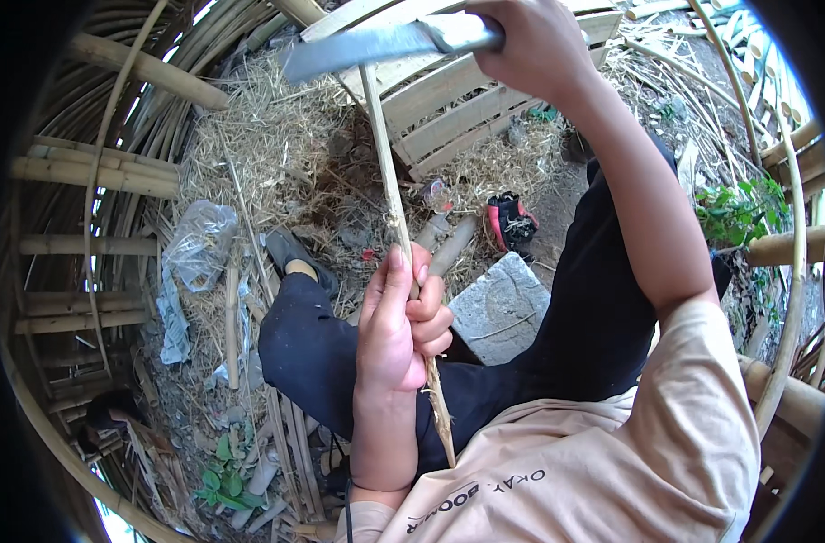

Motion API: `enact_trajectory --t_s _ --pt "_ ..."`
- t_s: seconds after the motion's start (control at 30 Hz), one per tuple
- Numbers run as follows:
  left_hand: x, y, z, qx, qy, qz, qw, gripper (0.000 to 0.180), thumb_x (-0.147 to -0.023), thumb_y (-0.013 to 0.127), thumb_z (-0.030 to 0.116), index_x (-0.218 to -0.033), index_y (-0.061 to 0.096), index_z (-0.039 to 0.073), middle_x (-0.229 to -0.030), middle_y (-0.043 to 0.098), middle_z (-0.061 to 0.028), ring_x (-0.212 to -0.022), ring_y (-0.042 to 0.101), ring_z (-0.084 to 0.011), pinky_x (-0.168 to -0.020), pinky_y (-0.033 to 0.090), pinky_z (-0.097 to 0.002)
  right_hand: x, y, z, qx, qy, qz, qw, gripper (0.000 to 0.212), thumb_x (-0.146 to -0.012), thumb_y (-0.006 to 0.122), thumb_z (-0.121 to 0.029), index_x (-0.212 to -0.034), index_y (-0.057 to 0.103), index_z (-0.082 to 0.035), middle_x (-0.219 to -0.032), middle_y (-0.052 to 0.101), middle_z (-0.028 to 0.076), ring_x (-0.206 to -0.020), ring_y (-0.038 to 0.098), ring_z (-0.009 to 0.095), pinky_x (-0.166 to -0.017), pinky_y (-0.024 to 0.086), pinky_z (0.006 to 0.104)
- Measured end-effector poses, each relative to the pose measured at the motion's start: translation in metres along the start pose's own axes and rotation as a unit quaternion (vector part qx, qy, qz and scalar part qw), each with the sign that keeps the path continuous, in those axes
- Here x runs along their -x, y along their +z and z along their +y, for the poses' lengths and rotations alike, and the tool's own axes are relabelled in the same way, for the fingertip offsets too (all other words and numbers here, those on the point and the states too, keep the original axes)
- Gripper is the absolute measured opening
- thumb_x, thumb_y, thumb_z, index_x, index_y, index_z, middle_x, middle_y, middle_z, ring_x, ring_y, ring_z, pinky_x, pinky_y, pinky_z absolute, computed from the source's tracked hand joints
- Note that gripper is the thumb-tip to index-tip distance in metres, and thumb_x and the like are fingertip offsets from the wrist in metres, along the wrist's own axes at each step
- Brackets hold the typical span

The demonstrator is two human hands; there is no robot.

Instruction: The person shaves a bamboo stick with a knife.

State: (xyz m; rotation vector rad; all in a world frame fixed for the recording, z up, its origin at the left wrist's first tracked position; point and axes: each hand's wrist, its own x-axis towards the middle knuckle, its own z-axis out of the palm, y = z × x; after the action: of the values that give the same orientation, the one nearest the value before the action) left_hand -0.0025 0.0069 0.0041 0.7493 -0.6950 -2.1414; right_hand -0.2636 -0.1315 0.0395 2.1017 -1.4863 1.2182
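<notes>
A thin, pale wooden stick (387,172) runs upward from near my shirt, its lower end narrowed to a rough point. Around its middle my left hand (403,312) is closed, the thumb lying along the wood. Raised at the top of the view, my right hand (535,50) grips the dark handle of a large knife (367,50) with a broad grey blade, slightly blurred. The blade lies across the stick's upper end; whether they touch I cannot tell.
Beyond the stick stands a slatted wooden crate (467,113). A concrete block (500,308) sits between my legs, near a red and black object (510,222). Straw (268,136) and a clear plastic bag (200,244) lie left. Bamboo poles (96,176) edge the space.
</notes>
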Motion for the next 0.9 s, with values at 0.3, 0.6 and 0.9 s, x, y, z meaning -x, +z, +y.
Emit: enact_trajectory --t_s 0.3,0.6,0.9 --pt "0.000 0.002 -0.001 -0.023 0.008 0.020 0.999 0.030 -0.108 0.036 0.039 -0.093 0.041 0.014 -0.059 0.023 0.0087 -0.043 0.015 -0.0001 -0.035 0.012 -0.0190 0.001 -0.007 -0.009 0.010 0.030 -0.077 0.997 0.007 -0.066 0.061 -0.009 -0.067 0.067 -0.005 -0.064 0.063 0.018 -0.066 0.065 0.038 -0.065 0.053 0.0477" --pt "0.002 -0.003 0.002 -0.018 0.017 0.009 1.000 0.030 -0.108 0.036 0.039 -0.094 0.042 0.014 -0.059 0.023 0.0089 -0.043 0.015 0.0000 -0.035 0.012 -0.0188 0.004 -0.008 -0.013 -0.071 -0.026 -0.047 0.996 0.012 -0.061 0.061 -0.010 -0.070 0.068 -0.005 -0.066 0.064 0.017 -0.069 0.065 0.038 -0.065 0.052 0.0463" --pt "0.002 0.002 -0.002 -0.034 0.021 0.023 0.999 0.029 -0.108 0.037 0.038 -0.093 0.043 0.014 -0.059 0.025 0.0086 -0.043 0.017 -0.0002 -0.036 0.013 -0.0194 0.003 -0.001 -0.012 -0.044 -0.054 -0.049 0.996 0.010 -0.061 0.062 -0.013 -0.067 0.065 -0.006 -0.065 0.064 0.017 -0.066 0.064 0.038 -0.064 0.053 0.0464"
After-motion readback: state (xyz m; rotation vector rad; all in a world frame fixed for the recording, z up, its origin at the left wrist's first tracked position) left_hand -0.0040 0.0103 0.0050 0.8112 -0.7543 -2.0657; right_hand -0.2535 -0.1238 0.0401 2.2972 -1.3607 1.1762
